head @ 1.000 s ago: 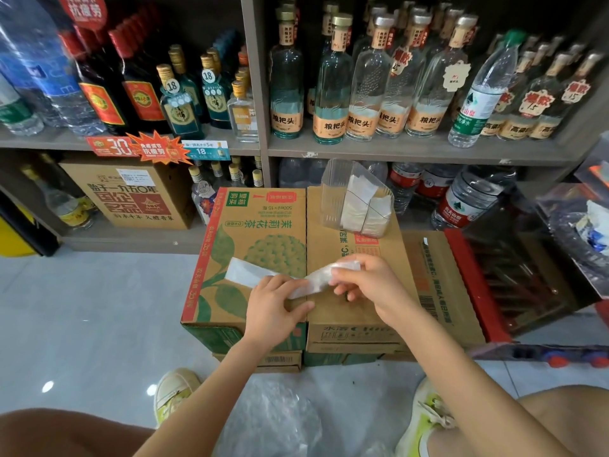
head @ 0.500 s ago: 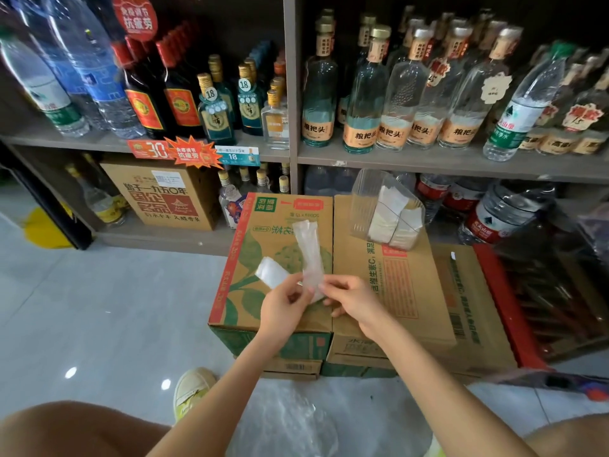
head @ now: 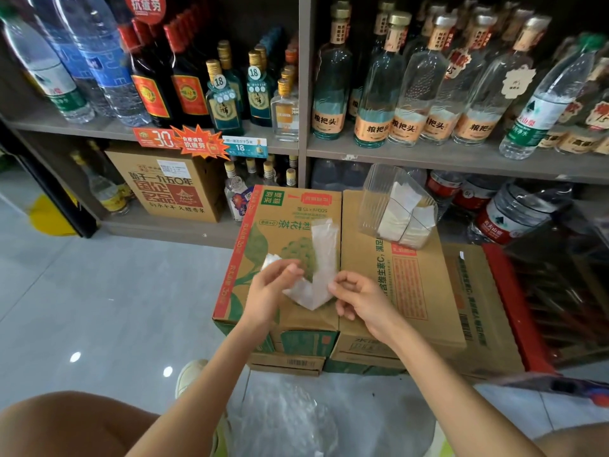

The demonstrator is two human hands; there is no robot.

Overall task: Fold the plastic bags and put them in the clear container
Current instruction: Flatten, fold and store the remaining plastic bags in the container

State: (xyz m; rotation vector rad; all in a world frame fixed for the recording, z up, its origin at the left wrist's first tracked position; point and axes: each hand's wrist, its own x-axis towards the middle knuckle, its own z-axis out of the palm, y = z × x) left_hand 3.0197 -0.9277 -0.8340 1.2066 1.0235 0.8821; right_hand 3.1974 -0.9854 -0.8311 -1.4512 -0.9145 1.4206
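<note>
A plastic bag folded into a long translucent strip (head: 321, 258) lies bent in a V on top of the green-printed cardboard box (head: 263, 225). My left hand (head: 268, 291) pinches the strip's left arm, and my right hand (head: 359, 298) pinches the bend at its lower right. The clear container (head: 375, 199) stands tilted on the brown box (head: 412, 282) behind my right hand, with folded white bags (head: 400, 212) inside it. Loose clear plastic bags (head: 283, 420) lie on the floor between my feet.
Shelves of glass bottles (head: 379, 94) and water bottles (head: 99, 64) stand right behind the boxes. A red crate (head: 514, 308) sits to the right of the boxes. Grey tiled floor (head: 115, 308) spreads to the left.
The strip was stretched flat between both hands, then one end was swung up and away. It now lies bent in a V on the box. The camera has moved closer.
</note>
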